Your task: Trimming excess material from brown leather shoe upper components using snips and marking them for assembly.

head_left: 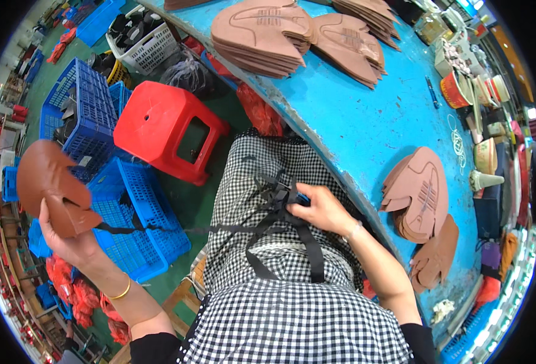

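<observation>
My left hand (68, 244), out to the left, grips a glossy brown leather shoe upper (56, 188) by its lower edge, fingers mostly behind it. From the upper a twisted black ribbon (171, 229) stretches across to my lap. There my right hand (321, 208) is closed around a small blue-handled tool (303, 198), largely hidden by the fingers; its exact kind is unclear. A tangle of black ribbon (275, 203) lies against the right fingertips, over a black-and-white checked apron (280, 321).
On the blue workbench (341, 127) to my right lie stacked brown shoe pieces (259, 36) and a nearer pile (422, 191). Jars and tubs line its far edge. A red stool (153, 121) and blue crates (144, 236) stand on the floor at left.
</observation>
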The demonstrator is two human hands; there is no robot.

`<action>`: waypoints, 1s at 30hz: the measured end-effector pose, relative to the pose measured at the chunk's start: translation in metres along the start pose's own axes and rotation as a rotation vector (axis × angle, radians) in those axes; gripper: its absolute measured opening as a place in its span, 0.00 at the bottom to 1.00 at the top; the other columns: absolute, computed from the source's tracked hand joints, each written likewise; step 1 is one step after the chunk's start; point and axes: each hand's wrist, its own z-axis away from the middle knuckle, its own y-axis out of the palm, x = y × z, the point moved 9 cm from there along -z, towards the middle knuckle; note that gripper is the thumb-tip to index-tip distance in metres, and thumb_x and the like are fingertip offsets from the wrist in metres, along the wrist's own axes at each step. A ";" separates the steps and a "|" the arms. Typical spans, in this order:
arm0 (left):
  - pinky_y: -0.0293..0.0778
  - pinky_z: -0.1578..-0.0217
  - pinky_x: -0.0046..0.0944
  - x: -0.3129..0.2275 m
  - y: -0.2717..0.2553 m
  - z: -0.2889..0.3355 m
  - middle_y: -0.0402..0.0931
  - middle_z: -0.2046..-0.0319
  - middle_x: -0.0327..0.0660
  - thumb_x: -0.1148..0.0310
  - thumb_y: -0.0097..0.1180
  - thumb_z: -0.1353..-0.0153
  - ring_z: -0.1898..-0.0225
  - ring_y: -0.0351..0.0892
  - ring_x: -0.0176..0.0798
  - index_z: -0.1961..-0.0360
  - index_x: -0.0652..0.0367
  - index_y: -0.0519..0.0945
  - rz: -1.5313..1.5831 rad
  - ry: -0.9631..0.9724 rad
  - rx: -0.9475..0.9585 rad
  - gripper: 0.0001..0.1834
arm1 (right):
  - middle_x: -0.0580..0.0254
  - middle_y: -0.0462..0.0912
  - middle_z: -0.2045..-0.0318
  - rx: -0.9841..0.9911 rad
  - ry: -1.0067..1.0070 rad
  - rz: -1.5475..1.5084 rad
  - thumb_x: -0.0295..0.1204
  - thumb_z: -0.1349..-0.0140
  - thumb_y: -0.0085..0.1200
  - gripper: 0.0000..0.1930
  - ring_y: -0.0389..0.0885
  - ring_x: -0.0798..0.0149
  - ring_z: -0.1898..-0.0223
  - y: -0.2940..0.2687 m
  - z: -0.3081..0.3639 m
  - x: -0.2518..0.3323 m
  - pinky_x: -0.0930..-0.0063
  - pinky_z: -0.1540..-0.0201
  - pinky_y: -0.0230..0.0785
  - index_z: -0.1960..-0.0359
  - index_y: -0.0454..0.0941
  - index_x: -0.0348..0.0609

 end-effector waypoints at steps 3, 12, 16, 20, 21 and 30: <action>0.76 0.51 0.40 0.027 0.043 0.013 0.75 0.52 0.47 0.69 0.56 0.37 0.52 0.77 0.41 0.46 0.66 0.71 -0.392 0.244 0.046 0.21 | 0.67 0.82 0.64 -0.082 -0.209 -0.330 0.27 0.41 0.57 0.15 0.75 0.76 0.60 -0.018 0.045 0.060 0.77 0.54 0.69 0.53 0.77 0.38; 0.73 0.47 0.40 0.051 0.324 0.070 0.77 0.51 0.45 0.70 0.55 0.38 0.48 0.76 0.41 0.45 0.65 0.73 -0.445 0.879 0.623 0.20 | 0.71 0.80 0.63 -1.061 -0.362 -0.411 0.33 0.38 0.55 0.13 0.76 0.78 0.66 -0.270 0.196 0.071 0.84 0.65 0.67 0.54 0.77 0.41; 0.73 0.55 0.36 0.137 0.438 0.095 0.78 0.59 0.42 0.72 0.55 0.43 0.57 0.77 0.36 0.54 0.64 0.75 0.116 0.208 0.919 0.15 | 0.74 0.79 0.62 -1.295 -0.245 -0.199 0.37 0.36 0.54 0.15 0.75 0.80 0.64 -0.350 0.237 0.033 0.83 0.66 0.66 0.51 0.77 0.44; 0.73 0.63 0.34 0.240 0.531 0.139 0.78 0.68 0.39 0.74 0.55 0.48 0.67 0.76 0.32 0.63 0.64 0.77 0.513 -0.436 1.104 0.10 | 0.68 0.78 0.64 -1.306 -0.168 0.452 0.34 0.35 0.49 0.19 0.75 0.72 0.64 -0.417 0.264 -0.056 0.77 0.59 0.69 0.47 0.74 0.36; 0.72 0.66 0.36 0.267 0.528 0.156 0.77 0.71 0.38 0.74 0.56 0.50 0.70 0.75 0.32 0.65 0.64 0.77 0.443 -0.527 1.133 0.10 | 0.68 0.78 0.64 -1.288 -0.164 0.442 0.34 0.35 0.49 0.19 0.75 0.72 0.64 -0.423 0.261 -0.081 0.77 0.59 0.69 0.47 0.74 0.36; 0.62 0.47 0.53 0.309 0.499 0.176 0.68 0.69 0.42 0.71 0.62 0.49 0.58 0.71 0.47 0.69 0.60 0.73 0.195 -0.257 1.444 0.10 | 0.56 0.78 0.53 -1.258 0.363 0.359 0.27 0.35 0.54 0.25 0.76 0.66 0.54 -0.451 0.194 -0.036 0.72 0.49 0.68 0.35 0.66 0.45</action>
